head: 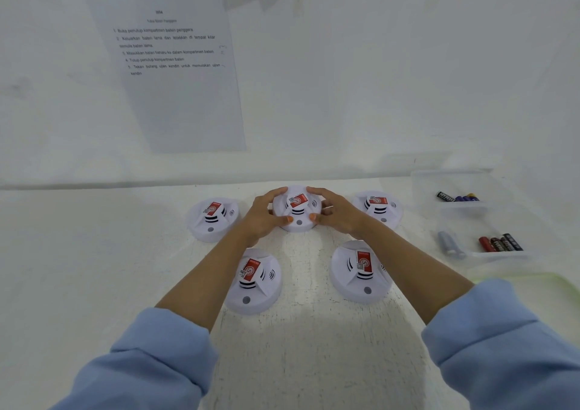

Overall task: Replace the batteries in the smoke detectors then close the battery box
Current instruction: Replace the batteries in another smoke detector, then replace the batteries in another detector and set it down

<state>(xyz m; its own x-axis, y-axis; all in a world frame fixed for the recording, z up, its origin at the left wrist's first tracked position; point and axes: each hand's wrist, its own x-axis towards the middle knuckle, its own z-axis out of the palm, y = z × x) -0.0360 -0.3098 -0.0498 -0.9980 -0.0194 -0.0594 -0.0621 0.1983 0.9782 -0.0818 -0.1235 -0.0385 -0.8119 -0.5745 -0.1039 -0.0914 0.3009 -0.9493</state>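
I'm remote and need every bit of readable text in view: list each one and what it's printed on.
Sheet on the wall, partly legible, blurred: "1. Buka penutup kompartmen bateri penggera"
Same sheet: "4. Tutup penutup kompartmen bateri"
Sheet heading and lines 2, 3, 5: too blurred to quote reliably.
Red labels on the five smoke detectors, e.g. the centre one held by left hand and right hand: logo and codes too small.
Batteries in the clear box: print unreadable.
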